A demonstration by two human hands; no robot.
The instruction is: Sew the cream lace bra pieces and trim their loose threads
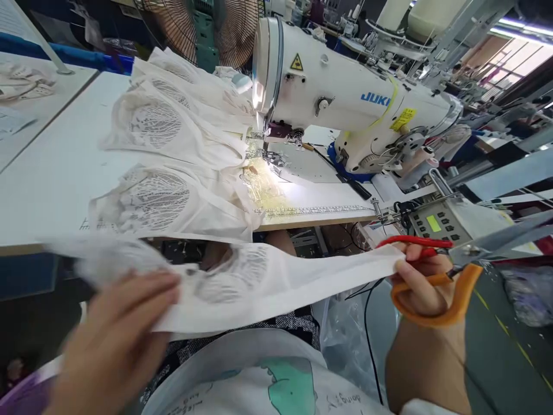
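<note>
A white bra (263, 288) with lace cups is stretched between my two hands in front of my lap. My right hand (425, 282) pinches the end of its band between thumb and finger. The same hand also holds scissors (460, 297) with orange and red handles, blades pointing away to the right. At the left, my left hand (123, 334) is smeared by motion, its fingers bent over the bra near one cup. More white lace bras (155, 199) lie overlapped on the table (47, 190), beside the needle area of a JUKI sewing machine (319, 75).
A ruler strip (315, 211) runs along the table's front edge. A dark-handled tool (356, 187) lies by the machine base. Behind stands a fan (205, 34); a control box (436, 225) sits at right. Clear plastic (345, 334) and a black cable hang below the table.
</note>
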